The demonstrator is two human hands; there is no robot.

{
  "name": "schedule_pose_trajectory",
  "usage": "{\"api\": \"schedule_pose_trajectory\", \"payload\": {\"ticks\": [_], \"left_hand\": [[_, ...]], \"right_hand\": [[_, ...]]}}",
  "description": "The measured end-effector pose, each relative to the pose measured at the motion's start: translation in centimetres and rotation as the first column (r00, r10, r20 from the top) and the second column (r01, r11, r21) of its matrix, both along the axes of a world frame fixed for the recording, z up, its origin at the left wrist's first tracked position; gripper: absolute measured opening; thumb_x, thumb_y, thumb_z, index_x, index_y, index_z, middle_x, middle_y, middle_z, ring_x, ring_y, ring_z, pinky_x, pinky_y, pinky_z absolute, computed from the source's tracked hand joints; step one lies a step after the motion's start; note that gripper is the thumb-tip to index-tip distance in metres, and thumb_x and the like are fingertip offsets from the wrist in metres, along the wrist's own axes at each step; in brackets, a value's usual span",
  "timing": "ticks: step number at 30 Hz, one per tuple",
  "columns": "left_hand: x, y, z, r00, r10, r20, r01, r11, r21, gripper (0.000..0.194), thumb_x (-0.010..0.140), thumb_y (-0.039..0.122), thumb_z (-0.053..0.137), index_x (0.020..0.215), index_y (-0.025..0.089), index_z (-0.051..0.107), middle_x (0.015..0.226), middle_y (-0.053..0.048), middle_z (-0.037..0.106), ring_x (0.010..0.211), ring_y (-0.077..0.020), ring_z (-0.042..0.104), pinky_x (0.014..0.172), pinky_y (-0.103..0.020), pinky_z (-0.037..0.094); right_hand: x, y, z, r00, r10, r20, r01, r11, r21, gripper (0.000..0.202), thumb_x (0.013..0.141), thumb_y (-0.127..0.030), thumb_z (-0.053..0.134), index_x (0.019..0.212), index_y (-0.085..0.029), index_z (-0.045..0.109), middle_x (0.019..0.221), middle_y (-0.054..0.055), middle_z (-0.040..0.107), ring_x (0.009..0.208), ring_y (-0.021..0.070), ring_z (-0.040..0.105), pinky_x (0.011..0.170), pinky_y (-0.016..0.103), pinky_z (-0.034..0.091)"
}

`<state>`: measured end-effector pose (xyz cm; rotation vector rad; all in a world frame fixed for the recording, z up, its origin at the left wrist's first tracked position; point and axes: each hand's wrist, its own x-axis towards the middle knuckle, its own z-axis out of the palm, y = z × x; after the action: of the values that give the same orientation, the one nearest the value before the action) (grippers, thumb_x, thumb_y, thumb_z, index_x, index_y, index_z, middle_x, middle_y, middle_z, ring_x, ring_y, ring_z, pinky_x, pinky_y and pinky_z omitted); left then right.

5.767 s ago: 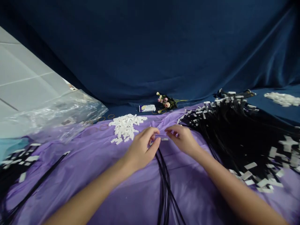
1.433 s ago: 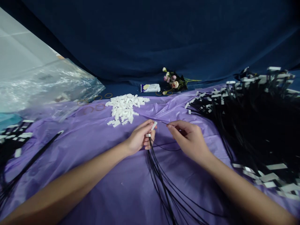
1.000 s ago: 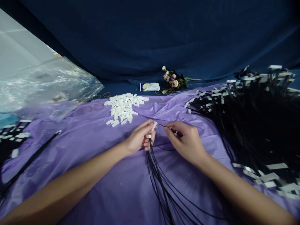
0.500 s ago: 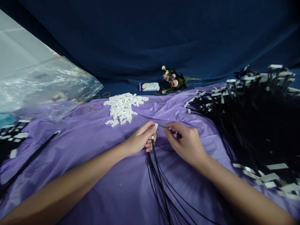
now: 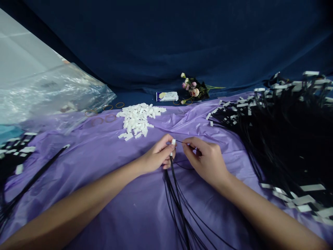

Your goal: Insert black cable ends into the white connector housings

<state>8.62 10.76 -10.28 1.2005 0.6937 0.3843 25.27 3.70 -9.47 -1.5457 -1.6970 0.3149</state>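
My left grip (image 5: 159,155) pinches a white tab (image 5: 173,142), my right grip (image 5: 207,158) a black cord (image 5: 179,141); likely threading, next needing alignment.

Small white rectangular piece (image 5: 173,142) held by left hand (image 5: 159,155). Thin black wire (image 5: 179,141) pinched by right hand (image 5: 206,158), tip near the piece.

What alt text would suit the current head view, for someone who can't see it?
The left hand pinches a small white piece while the right hand holds a thin black cord, its tip close to that piece, above a purple cloth. More black cords trail below the left hand; a white pile lies beyond.
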Motion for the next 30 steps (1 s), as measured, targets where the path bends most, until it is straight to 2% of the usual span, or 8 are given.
{"api": "schedule_pose_trajectory", "payload": {"ticks": [7,18,20,23,25,26,28,30], "left_hand": [[0.0,0.2,0.2,0.999,-0.042,0.009,0.043,0.999,-0.032,0.017,0.091,0.036,0.046,0.086,0.023,0.035,0.059,0.008,0.042,0.041,-0.0033,0.028,0.04,-0.015,0.03],[0.0,0.2,0.0,1.0,-0.018,0.021,0.019,0.999,-0.05,0.015,0.089,0.033,0.048,0.086,0.023,0.037,0.057,0.008,0.042,0.041,-0.0037,0.029,0.038,-0.015,0.032],[0.1,0.3,0.1,1.0,-0.006,0.025,0.008,0.998,-0.068,0.014,0.088,0.032,0.049,0.086,0.022,0.039,0.058,0.007,0.041,0.042,-0.0036,0.029,0.039,-0.015,0.032],[0.2,0.4,0.4,0.999,0.036,0.017,-0.034,0.993,-0.109,0.013,0.086,0.03,0.052,0.087,0.022,0.042,0.06,0.007,0.041,0.042,-0.003,0.028,0.039,-0.015,0.031],[0.3,0.5,0.6,0.997,0.07,0.008,-0.068,0.987,-0.148,0.016,0.085,0.031,0.054,0.087,0.022,0.041,0.059,0.007,0.04,0.041,-0.0029,0.028,0.038,-0.014,0.028],[0.3,0.6,0.7,0.996,0.085,0.003,-0.083,0.982,-0.169,0.017,0.085,0.032,0.055,0.086,0.022,0.041,0.058,0.008,0.04,0.041,-0.0029,0.027,0.037,-0.014,0.027],[0.4,0.7,0.8,0.994,0.106,0.001,-0.104,0.974,-0.199,0.02,0.084,0.034,0.057,0.086,0.022,0.041,0.059,0.008,0.04,0.041,-0.0026,0.028,0.037,-0.014,0.027],[0.3,0.7,0.8,0.993,0.119,-0.002,-0.117,0.971,-0.209,0.021,0.084,0.036,0.057,0.086,0.022,0.042,0.061,0.007,0.043,0.041,-0.0025,0.03,0.037,-0.014,0.028]], "right_hand": [[0.0,0.0,-0.1,1.0,0.012,0.029,-0.012,1.0,-0.007,0.016,0.088,-0.021,0.05,0.091,-0.019,0.065,0.075,0.002,0.068,0.06,0.0127,0.06,0.058,0.022,0.04],[-0.1,0.3,0.0,1.0,0.008,0.029,-0.009,1.0,0.025,0.014,0.087,-0.02,0.052,0.091,-0.019,0.066,0.076,0.001,0.069,0.061,0.0125,0.062,0.058,0.022,0.043],[0.3,0.2,0.2,0.998,-0.028,0.065,0.022,0.996,0.091,0.014,0.087,-0.02,0.054,0.095,-0.019,0.066,0.081,0.001,0.069,0.065,0.0133,0.061,0.059,0.023,0.043],[1.1,-0.1,1.0,0.973,-0.107,0.204,0.04,0.951,0.306,0.02,0.085,-0.02,0.059,0.104,-0.017,0.064,0.099,0.007,0.067,0.084,0.019,0.061,0.072,0.029,0.046],[1.6,-0.5,1.7,0.952,-0.101,0.289,-0.031,0.908,0.418,0.019,0.083,-0.018,0.062,0.102,-0.017,0.065,0.102,0.008,0.065,0.089,0.0205,0.059,0.077,0.032,0.044],[1.7,-0.7,2.0,0.941,-0.052,0.334,-0.103,0.896,0.431,0.017,0.083,-0.017,0.063,0.099,-0.017,0.065,0.099,0.007,0.066,0.086,0.0194,0.059,0.076,0.032,0.043],[1.7,-0.9,2.4,0.897,0.1,0.43,-0.288,0.872,0.396,0.013,0.084,-0.015,0.062,0.096,-0.018,0.065,0.091,0.004,0.067,0.077,0.0156,0.058,0.071,0.03,0.042],[1.4,-0.9,2.3,0.815,0.237,0.529,-0.455,0.827,0.33,0.011,0.086,-0.013,0.059,0.092,-0.017,0.067,0.085,0.002,0.068,0.071,0.0135,0.056,0.068,0.029,0.039]]}}
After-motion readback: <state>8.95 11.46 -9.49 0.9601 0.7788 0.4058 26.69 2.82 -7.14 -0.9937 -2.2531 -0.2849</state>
